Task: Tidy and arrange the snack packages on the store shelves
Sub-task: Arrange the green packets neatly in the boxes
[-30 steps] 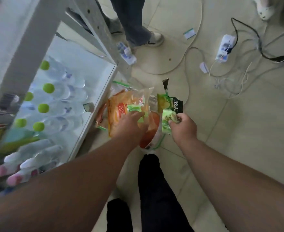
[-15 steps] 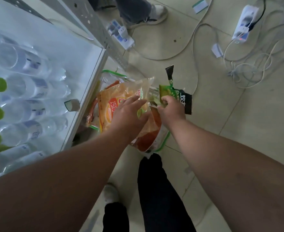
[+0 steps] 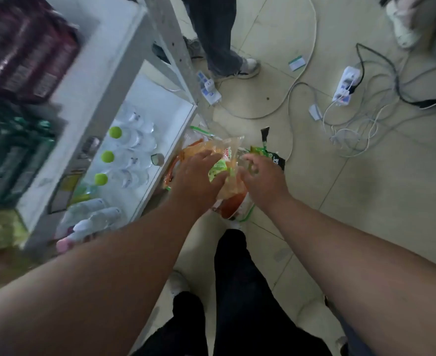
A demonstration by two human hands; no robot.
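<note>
Orange snack bag (image 3: 211,155) sits on the floor pile just beside the shelf (image 3: 160,140), long axis pointing away. Left hand (image 3: 199,176) lies flat on it; right hand (image 3: 260,176) hovers loosely curled, seemingly empty.

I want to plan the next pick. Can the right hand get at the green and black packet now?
Probably yes: the right hand hovers beside the green and black packet, with nothing lying over it.

1. I can't read any text cleanly from here.
2. The orange snack bag (image 3: 219,155), under my left hand (image 3: 199,176), shows red print too blurred to make out.
3. The black packet (image 3: 278,161), just beyond my right hand (image 3: 260,176), carries white characters, cut off and unreadable.
</note>
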